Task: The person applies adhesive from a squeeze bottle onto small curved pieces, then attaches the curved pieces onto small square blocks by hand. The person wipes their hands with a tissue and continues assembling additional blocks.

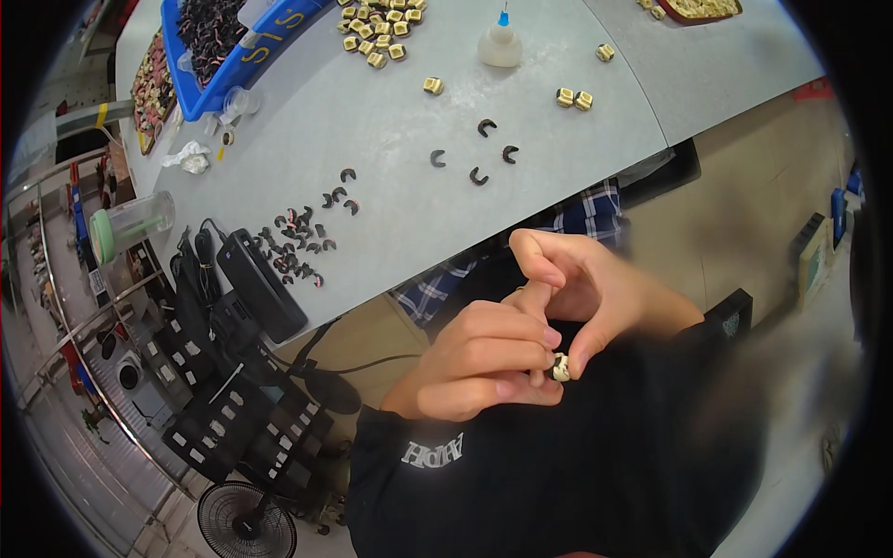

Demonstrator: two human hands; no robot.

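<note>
Close to my body, past the table's edge, my left hand (479, 358) is closed round a small cream-and-black block (561, 368), pinching it at the fingertips. My right hand (609, 293) meets it there, thumb against the block's right side and forefinger bent over the left hand's fingers. Most of the block is covered by fingers. Beyond the hands, black C-shaped pieces (478, 176) lie apart on the grey table (400, 205). More of them form a loose cluster (296, 237) to the left. Similar cream blocks (433, 86) sit farther back, several in a group (377, 28).
A squeeze bottle with a blue needle tip (500, 45) stands at the back. At the far left are a blue bin (228, 79) of dark pieces, a clear jar (130, 226) and crumpled tissue (191, 158). A black box-shaped device (260, 284) with cables lies on the table's left edge.
</note>
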